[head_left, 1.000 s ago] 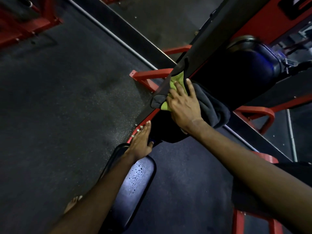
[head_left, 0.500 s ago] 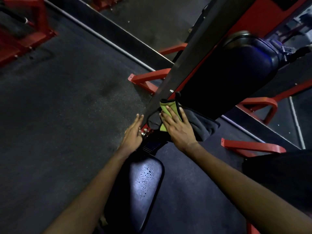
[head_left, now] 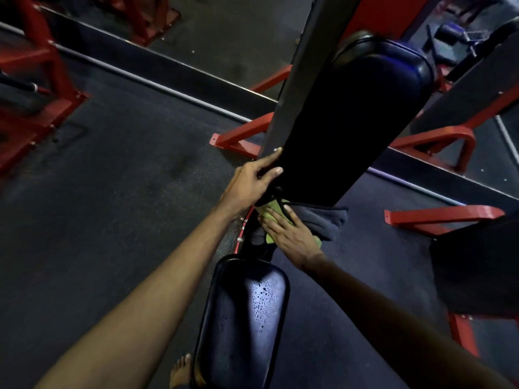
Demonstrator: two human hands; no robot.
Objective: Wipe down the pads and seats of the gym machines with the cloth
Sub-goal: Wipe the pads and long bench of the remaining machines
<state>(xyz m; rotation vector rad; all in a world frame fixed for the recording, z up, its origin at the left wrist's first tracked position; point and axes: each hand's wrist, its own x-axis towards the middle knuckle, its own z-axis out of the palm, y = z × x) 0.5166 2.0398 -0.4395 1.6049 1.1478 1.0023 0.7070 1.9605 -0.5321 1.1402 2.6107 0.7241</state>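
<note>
Pinches the lower side edge of the back pad (head_left: 351,122) with the left grip (head_left: 252,178), thumb on the dark face, fingers tucked behind. Presses the cloth (head_left: 323,223) flat with the right grip (head_left: 292,237), fingers straight and spread, at the pad's bottom end just above the seat (head_left: 244,313). Shows green under those fingers and a grey fold hanging loose to the right. Probably finishing the last strip of the back pad, with the seat not yet wiped, judging by the droplets (head_left: 262,301) beaded on it. Risks snagging that loose grey fold in the gap between pad and seat, or on the metal of the red frame (head_left: 240,143), and dragging the cloth out from under a flat, unclosed palm. Risks skipping the pad's bottom corner as well, buried under bunched fabric. Could slide off the slick covering at the left grip, given so narrow a pinch, and lose the bracing against the wiping push. Could also spread the wet instead of lifting it by pulling a doubled wad straight down onto the beaded seat. Worth minding the bare foot (head_left: 182,369) on the floor (head_left: 112,220) beside the seat's near end: drips onto the flooring, then a slip. Cannot judge the upper pad's cleanliness in such dim light.
</note>
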